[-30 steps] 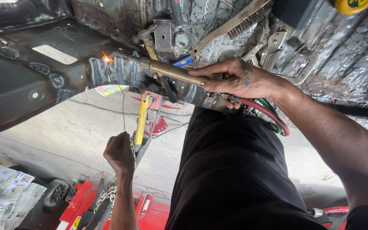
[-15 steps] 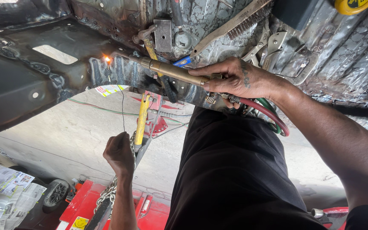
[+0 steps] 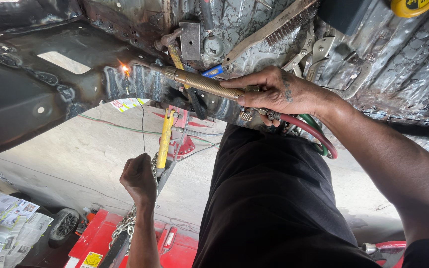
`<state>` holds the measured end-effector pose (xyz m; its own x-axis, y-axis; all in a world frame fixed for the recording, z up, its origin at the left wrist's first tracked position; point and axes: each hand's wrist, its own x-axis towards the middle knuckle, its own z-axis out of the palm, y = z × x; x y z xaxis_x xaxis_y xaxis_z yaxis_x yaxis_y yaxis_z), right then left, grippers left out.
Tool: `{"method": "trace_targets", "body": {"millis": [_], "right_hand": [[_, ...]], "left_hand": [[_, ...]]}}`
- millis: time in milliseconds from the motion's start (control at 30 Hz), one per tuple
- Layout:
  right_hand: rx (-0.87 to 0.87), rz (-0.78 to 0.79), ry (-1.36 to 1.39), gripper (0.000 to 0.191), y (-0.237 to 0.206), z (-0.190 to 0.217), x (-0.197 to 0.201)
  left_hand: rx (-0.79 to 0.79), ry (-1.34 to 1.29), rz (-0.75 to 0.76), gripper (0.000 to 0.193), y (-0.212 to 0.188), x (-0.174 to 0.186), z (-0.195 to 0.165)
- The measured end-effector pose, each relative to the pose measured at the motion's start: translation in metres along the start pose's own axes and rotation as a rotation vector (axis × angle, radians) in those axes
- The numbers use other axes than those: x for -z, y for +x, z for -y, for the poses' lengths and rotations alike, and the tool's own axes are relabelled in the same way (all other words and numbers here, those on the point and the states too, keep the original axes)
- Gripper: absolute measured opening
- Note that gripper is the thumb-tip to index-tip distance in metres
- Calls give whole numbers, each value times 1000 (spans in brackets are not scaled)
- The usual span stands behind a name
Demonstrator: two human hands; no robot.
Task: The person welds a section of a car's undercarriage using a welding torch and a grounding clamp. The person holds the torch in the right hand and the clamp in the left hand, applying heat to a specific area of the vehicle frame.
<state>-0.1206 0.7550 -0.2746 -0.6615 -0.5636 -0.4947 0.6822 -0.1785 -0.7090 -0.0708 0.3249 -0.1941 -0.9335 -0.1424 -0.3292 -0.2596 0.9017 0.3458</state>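
Observation:
My right hand (image 3: 279,92) grips a brass gas torch (image 3: 199,83) whose tip points left at a small bright flame (image 3: 124,68) on a dark scorched metal panel (image 3: 35,99). Red and green hoses (image 3: 314,136) run from the torch past my wrist. My left hand (image 3: 137,177) is lower, fist closed around a thin wire rod (image 3: 142,126) that rises toward the flame. My black-clad torso (image 3: 274,198) fills the lower middle.
A wire brush (image 3: 279,25), locking pliers (image 3: 314,52), a hammer (image 3: 172,47) and a yellow tape measure (image 3: 413,6) lie on the metal floor pan. Below are a yellow-handled red frame tool (image 3: 165,139), a chain (image 3: 127,226), newspapers (image 3: 6,218) and concrete floor.
None; both hands, the torch and the rod stay almost still, with the flame at the same spot.

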Motion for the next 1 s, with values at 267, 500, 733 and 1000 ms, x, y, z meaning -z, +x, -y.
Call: {"method": "trace_targets", "body": {"millis": [267,500,733,1000], "right_hand": [[-31,-10,14,50,1,1,-1],[-16,-8,5,50,2,1,-1],[-32,-22,-14,50,3,0,1],[-42,-19,-6,50,2,2,1]], "left_hand": [[1,-11,4,9,-2,-2,3],[16,-38,29,9,-5,-3,6],[13,-6,18,9,-5,-1,3],[37,-30,11,8,-6,0,2]]}}
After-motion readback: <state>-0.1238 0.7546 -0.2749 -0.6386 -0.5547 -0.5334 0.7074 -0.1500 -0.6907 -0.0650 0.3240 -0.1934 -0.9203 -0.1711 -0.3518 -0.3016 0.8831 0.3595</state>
